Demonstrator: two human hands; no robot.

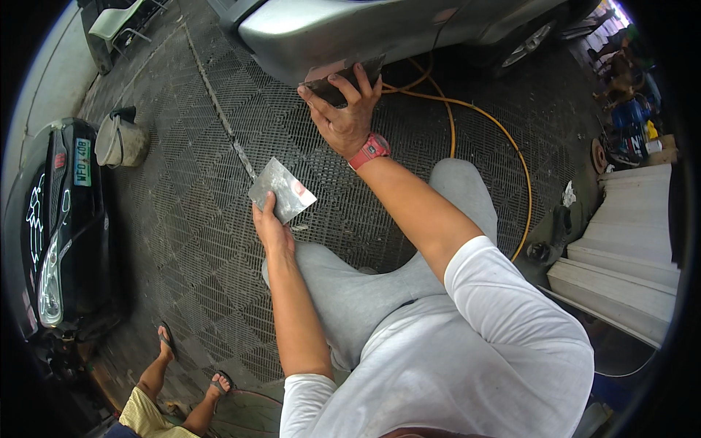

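My left hand (272,228) grips a thin square metal plate (280,188) between thumb and fingers, above the floor beside my knee. A small pink smear of paste lies near the plate's right corner. Raised toward the silver car (328,36), my right hand (346,120) has its fingers spread over a dark, thin, flat spreader (332,93). The spreader is at the lower corner of the car's body, by a pink filler patch (321,71). Whether its edge touches the car, I cannot tell. A red watch (372,148) is on my right wrist.
A yellow-orange hose (504,136) curves over the dark grid-patterned floor mat (197,241). At left are a pale bucket (120,142) and a black car front end (69,233). Another person's sandalled foot (219,382) is at lower left. White panels (621,248) stand at right.
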